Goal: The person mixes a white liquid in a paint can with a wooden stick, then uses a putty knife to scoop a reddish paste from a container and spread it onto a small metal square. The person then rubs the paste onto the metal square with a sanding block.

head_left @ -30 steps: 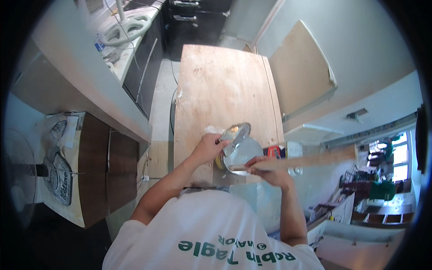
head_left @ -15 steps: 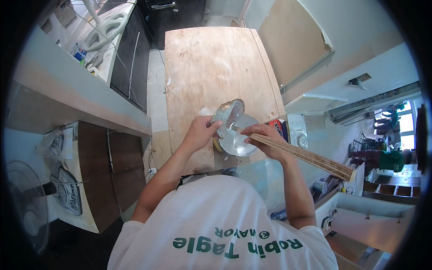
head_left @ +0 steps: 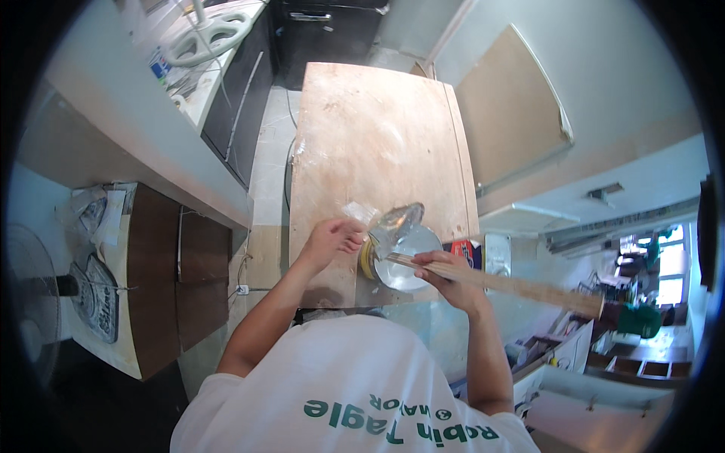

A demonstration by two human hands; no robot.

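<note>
A round can with a yellow side (head_left: pixel 368 260) stands at the near part of the wooden tabletop. Its opening (head_left: pixel 411 275) looks pale and shiny. A crinkled silvery lid (head_left: pixel 402 221) is tilted up at the can's far rim. My left hand (head_left: pixel 332 240) is off the lid, just left of the can, with loosely curled fingers and nothing in them. My right hand (head_left: pixel 447 278) grips a long wooden stick (head_left: pixel 529 291), which looks layered or bundled. The stick's left tip reaches over the can, and its other end points out to the right.
The pale plywood tabletop (head_left: pixel 377 136) stretches away from me. A red and blue package (head_left: pixel 467 253) and a whitish metal case (head_left: pixel 498 254) lie right of the can. A fan (head_left: pixel 30 302) and brown cabinet (head_left: pixel 155 279) stand left. Another person in green (head_left: pixel 640 320) is at far right.
My left hand has let go of the silvery lid and drawn back left. The lid stays propped at the can. My right hand still holds the stick. The whole view has shifted slightly.
</note>
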